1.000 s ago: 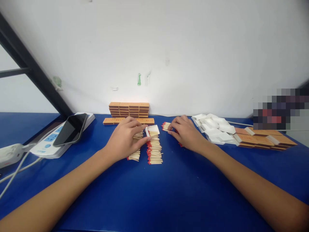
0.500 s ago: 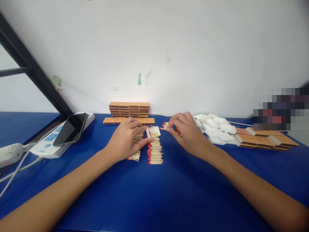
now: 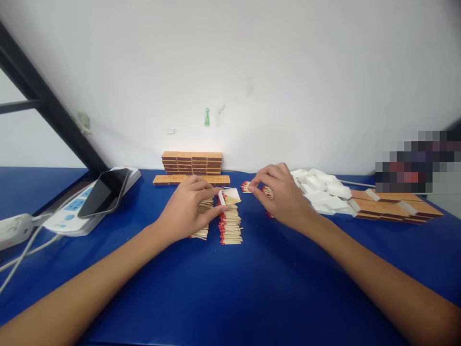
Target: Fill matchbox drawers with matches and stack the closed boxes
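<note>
My left hand [image 3: 190, 204] grips the left end of a small white matchbox tray [image 3: 234, 193] between thumb and fingers. Several red-headed matches lie inside the tray. Below it runs a long row of loose matches [image 3: 231, 228], heads to the left. Another bunch of matches [image 3: 201, 234] is partly covered by my left hand. To the right of the tray, my right hand [image 3: 279, 194] has thumb and forefinger pinched together; anything between them is too small to make out. Beside its fingertips sit more matches [image 3: 246, 186], and others [image 3: 268, 192] show under its palm.
Orange matchboxes [image 3: 192, 163] are stacked against the wall, with a row [image 3: 163, 179] in front. White empty trays [image 3: 322, 190] pile up at right beside more orange boxes [image 3: 382, 209]. On the left, a phone [image 3: 104, 192] rests on a power strip [image 3: 63, 223] with cables.
The match that my right fingers held pointing at the tray is no longer seen between them, and more matches show in the tray. My left hand keeps its grip on the tray.
</note>
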Motion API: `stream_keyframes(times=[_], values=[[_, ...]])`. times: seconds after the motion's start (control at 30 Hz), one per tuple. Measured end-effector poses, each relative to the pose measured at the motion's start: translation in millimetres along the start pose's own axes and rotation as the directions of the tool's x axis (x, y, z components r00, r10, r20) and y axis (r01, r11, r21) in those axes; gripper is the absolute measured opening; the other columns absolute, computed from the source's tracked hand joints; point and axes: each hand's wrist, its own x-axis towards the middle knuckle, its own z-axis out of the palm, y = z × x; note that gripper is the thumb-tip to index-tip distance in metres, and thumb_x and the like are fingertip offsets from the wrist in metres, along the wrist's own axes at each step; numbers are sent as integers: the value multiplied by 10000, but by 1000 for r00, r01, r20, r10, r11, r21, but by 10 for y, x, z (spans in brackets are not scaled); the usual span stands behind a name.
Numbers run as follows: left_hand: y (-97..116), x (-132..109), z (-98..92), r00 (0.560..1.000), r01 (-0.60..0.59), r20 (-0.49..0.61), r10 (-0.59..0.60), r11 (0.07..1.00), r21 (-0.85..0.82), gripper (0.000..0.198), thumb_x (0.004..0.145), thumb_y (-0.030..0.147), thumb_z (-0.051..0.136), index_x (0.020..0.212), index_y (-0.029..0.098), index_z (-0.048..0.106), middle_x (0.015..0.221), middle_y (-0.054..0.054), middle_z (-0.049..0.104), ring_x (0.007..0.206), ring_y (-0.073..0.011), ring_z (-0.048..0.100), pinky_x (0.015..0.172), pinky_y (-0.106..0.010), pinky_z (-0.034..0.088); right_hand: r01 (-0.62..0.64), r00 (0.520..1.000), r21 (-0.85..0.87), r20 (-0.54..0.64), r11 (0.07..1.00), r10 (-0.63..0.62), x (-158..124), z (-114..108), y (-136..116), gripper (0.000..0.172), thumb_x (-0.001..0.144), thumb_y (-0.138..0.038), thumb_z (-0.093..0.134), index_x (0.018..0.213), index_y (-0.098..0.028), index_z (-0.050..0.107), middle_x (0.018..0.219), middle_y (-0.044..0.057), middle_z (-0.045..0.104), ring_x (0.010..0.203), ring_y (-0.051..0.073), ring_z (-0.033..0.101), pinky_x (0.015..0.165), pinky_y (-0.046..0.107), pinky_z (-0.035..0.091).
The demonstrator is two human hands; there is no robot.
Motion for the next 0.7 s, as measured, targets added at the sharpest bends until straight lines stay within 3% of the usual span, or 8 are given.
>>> stream_keyframes(times=[0.23,0.7], values=[[-18,8,-7,999,13,-46,-14,1000,-15,333,970,441,730,1144,160,763,977,-92,754,926,-254,627,879,-444,513,1,981,-142,193,990,27,-76,156,371,98,975,-222,632,935,-208,719,1026,121,648,1017,310,509,916,494,468],[-22,7,-9,999,8,-45,-7,1000,13,337,960,412,748,1160,142,763,990,-93,748,949,-257,619,889,-448,516,-5,953,-237,295,971,77,-37,190,305,147,998,-253,591,866,-196,622,1023,129,629,1034,319,520,914,485,458]])
